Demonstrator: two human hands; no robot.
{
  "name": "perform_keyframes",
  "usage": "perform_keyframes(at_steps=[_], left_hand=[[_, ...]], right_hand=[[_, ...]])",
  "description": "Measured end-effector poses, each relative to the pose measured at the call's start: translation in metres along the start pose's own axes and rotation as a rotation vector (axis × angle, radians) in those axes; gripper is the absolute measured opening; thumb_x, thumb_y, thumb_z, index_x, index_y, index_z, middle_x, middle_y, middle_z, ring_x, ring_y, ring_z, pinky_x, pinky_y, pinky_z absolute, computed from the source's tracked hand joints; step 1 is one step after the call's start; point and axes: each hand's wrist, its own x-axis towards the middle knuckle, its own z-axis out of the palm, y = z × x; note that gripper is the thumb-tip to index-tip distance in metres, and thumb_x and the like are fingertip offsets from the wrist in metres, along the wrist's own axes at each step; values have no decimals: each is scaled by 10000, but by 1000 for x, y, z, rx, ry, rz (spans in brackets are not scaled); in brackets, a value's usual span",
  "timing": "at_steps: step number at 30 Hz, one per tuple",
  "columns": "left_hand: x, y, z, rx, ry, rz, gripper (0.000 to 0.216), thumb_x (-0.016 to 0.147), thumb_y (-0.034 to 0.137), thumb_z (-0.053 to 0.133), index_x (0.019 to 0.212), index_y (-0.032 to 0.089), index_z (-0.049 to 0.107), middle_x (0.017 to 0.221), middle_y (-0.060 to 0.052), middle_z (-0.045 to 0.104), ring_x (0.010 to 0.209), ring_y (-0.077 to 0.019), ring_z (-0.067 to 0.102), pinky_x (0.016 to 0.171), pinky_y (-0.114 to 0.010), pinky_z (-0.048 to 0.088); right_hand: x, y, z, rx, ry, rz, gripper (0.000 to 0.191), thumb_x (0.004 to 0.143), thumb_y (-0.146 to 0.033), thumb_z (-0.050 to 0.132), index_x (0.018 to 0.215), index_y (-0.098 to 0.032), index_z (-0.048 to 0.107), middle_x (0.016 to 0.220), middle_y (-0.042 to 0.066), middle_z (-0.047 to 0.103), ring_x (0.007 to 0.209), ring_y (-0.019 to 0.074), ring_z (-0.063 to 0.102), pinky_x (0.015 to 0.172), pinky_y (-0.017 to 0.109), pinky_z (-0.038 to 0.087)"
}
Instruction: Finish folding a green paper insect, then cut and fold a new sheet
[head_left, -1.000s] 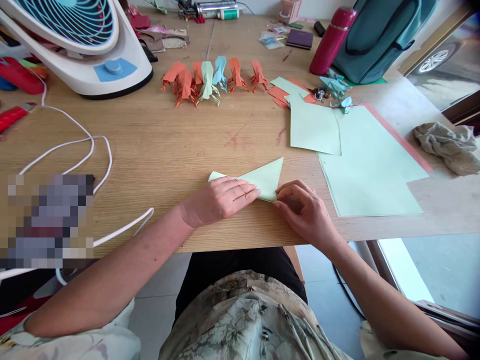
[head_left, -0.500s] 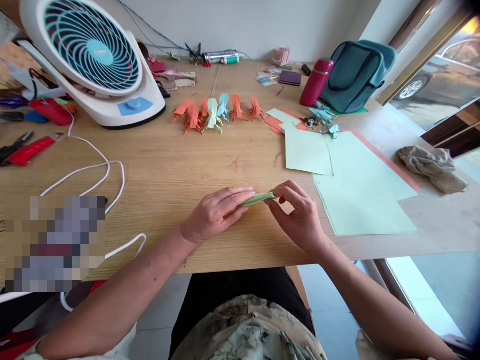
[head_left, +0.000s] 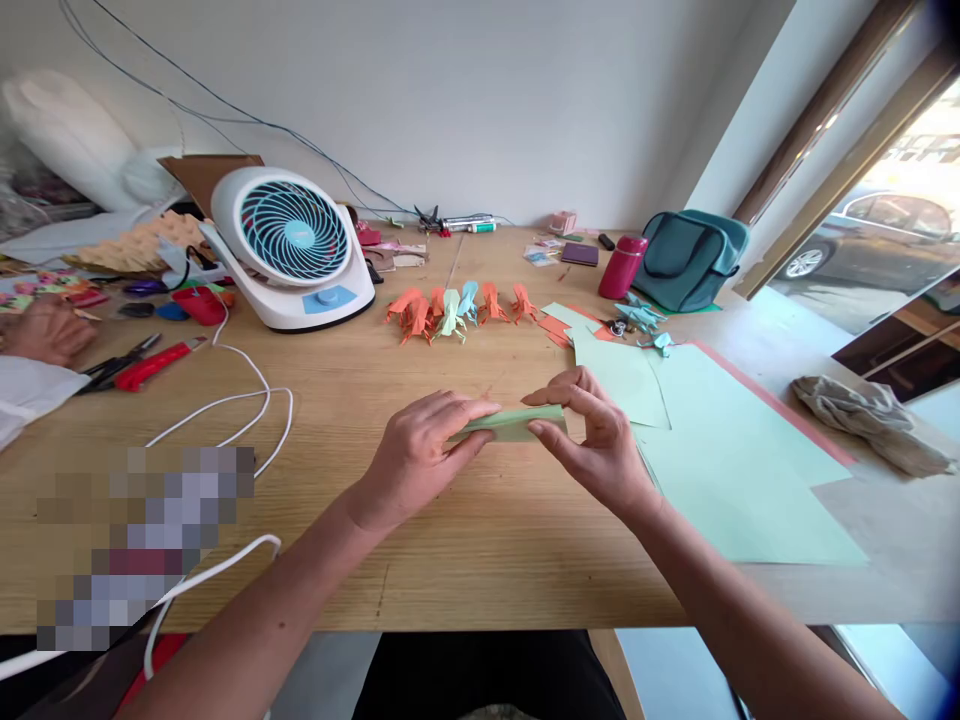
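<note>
A folded piece of pale green paper is held just above the wooden table, between both hands. My left hand pinches its left end with fingers stretched along it. My right hand grips its right end between thumb and fingers. Beyond the hands stands a row of folded paper figures, orange, green and blue. Flat pale green sheets lie to the right of my right hand.
A white desk fan with a white cable stands at the back left. Red-handled pliers lie at the left, near another person's hand. A red flask, a teal bag and a grey rag are at the right.
The paper went from a triangle pressed flat on the table to a narrow folded strip lifted between both hands. The camera tilted up, showing the wall and the far side of the table.
</note>
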Motion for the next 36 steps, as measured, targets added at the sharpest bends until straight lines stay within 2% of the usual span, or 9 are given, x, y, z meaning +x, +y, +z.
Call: perform_keyframes(at_steps=[3, 5, 9, 13, 19, 22, 27, 36], left_hand=[[23, -1, -10, -81, -112, -28, 229, 903, 214, 653, 1132, 209, 670, 1024, -46, 755, 890, -167, 703, 776, -269, 537], [40, -6, -17, -123, -153, -68, 260, 870, 232, 697, 1129, 213, 680, 1056, -43, 752, 917, -172, 705, 793, -268, 538], [70, -21, -22, -228, -80, -164, 226, 819, 270, 748, 1032, 202, 719, 1000, -34, 753, 914, -174, 691, 849, -303, 547], [89, -34, -9, -448, -56, -256, 250, 795, 340, 762, 981, 177, 727, 996, -58, 749, 870, -177, 688, 756, -295, 574], [103, -40, 17, -840, -96, -312, 322, 759, 383, 798, 973, 153, 728, 1008, -93, 734, 850, -175, 683, 679, -269, 581], [106, -42, 27, -971, -102, -331, 322, 741, 361, 819, 971, 153, 733, 985, -85, 742, 860, -174, 688, 733, -283, 589], [105, -47, 35, -985, -59, -341, 323, 716, 376, 838, 935, 158, 744, 932, -68, 763, 814, -161, 698, 758, -282, 581], [102, -47, 23, -941, -67, -431, 288, 709, 365, 845, 903, 162, 783, 899, -60, 780, 819, -177, 722, 814, -305, 605]], right_hand=[[8, 9, -3, 177, 23, 83, 130, 897, -367, 662, 901, -244, 700, 894, 49, 663, 872, 218, 618, 765, 360, 516], [10, 16, -6, 301, 99, 188, 155, 876, -400, 684, 893, -247, 704, 864, 30, 668, 797, 196, 620, 682, 320, 511], [9, 30, -11, 548, 321, 396, 222, 829, -444, 726, 929, -248, 696, 787, 7, 653, 644, 160, 582, 541, 271, 469], [6, 40, -14, 621, 468, 472, 276, 810, -474, 732, 906, -221, 679, 760, 21, 645, 645, 163, 570, 550, 272, 464], [1, 46, -16, 610, 547, 471, 225, 853, -458, 686, 888, -238, 653, 737, -1, 636, 622, 160, 540, 537, 259, 424], [1, 48, -17, 604, 584, 472, 218, 852, -449, 690, 911, -241, 663, 777, 7, 647, 643, 163, 550, 547, 258, 432], [1, 48, -18, 661, 654, 473, 222, 788, -417, 771, 897, -238, 696, 888, 22, 649, 703, 151, 559, 578, 246, 455], [-3, 47, -15, 564, 636, 439, 181, 803, -378, 771, 919, -251, 714, 885, 25, 666, 732, 161, 566, 606, 258, 446]])
